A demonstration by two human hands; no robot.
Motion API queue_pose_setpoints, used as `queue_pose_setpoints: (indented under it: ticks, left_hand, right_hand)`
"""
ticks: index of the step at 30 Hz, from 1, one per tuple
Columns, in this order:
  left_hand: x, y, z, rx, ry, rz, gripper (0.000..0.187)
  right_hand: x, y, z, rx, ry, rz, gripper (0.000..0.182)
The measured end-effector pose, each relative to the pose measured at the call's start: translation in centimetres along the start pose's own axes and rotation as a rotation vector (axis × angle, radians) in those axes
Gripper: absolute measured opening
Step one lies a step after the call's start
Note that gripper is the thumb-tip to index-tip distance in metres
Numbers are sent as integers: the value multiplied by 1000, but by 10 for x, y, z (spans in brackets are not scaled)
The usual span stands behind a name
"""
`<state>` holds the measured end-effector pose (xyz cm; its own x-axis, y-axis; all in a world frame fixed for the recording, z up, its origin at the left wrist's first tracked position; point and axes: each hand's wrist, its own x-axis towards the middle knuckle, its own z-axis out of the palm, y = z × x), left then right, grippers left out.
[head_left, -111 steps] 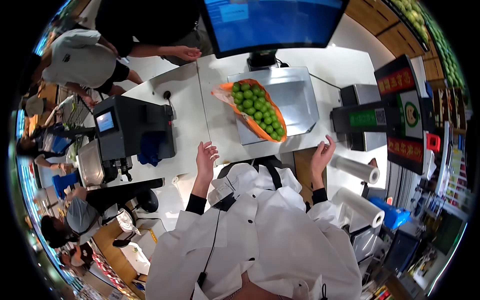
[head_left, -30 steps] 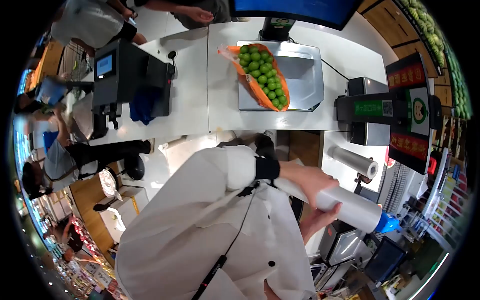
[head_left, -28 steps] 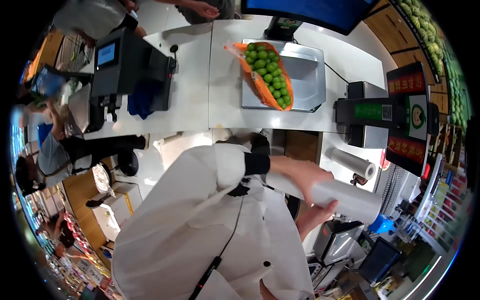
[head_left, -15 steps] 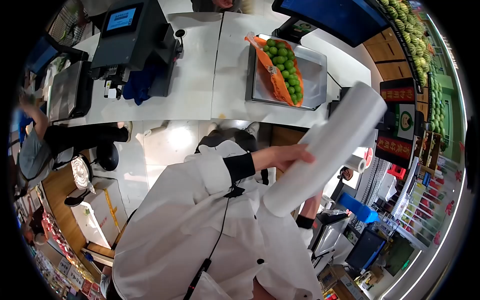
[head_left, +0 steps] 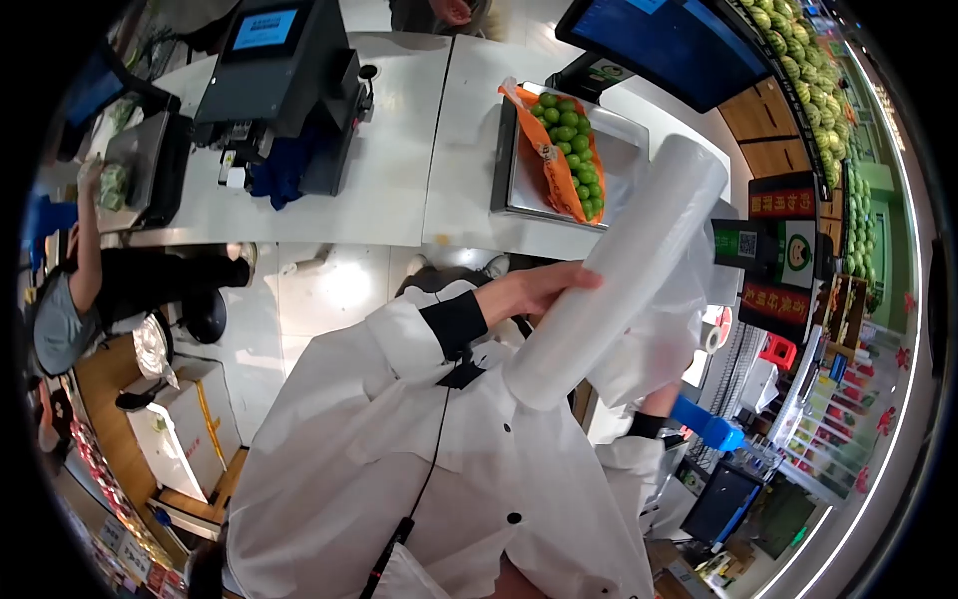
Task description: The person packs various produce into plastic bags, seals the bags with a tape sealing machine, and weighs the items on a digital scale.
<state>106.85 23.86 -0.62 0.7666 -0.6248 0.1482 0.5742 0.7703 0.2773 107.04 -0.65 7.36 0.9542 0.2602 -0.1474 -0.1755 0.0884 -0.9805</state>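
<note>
A thick roll of clear plastic bags [head_left: 619,270] slants across the middle of the view, in front of my white coat. My left hand [head_left: 547,287] grips its near side, fingers closed around it. From the roll's right side a loose plastic bag [head_left: 654,334] spreads down to my right hand [head_left: 661,397]. My right hand holds this bag; its fingers are partly veiled by the film. Beyond the roll, an orange mesh bag of green limes [head_left: 567,150] lies on the metal scale tray [head_left: 624,150].
A white counter [head_left: 399,190] crosses ahead, carrying a dark printer-like machine [head_left: 274,80]. A monitor [head_left: 669,45] and a dark sign stand [head_left: 788,255] stand ahead right. Another person [head_left: 75,299] handles produce at a second scale on the left. A white box [head_left: 190,429] sits at lower left.
My right hand has moved right and slightly up, drawing the plastic bag out from the roll. The roll and my left hand have shifted a little left in view.
</note>
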Motion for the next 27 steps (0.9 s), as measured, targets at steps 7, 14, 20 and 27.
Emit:
queue_pose_setpoints:
  ticks: [7, 14, 20, 27]
  left_hand:
    - [-15, 18, -43, -159, 227, 49, 73]
    - [-39, 54, -10, -13, 209, 195, 87]
    - [-80, 66, -16, 0, 302, 277, 93]
    - [-128, 79, -31, 91, 418, 344, 101]
  right_hand:
    - [7, -102, -24, -154, -15, 145, 24]
    - [26, -145, -3, -291, 155, -225, 11]
    - [61, -130, -15, -378, 188, -338, 13]
    - [77, -132, -39, -310, 224, -389, 14]
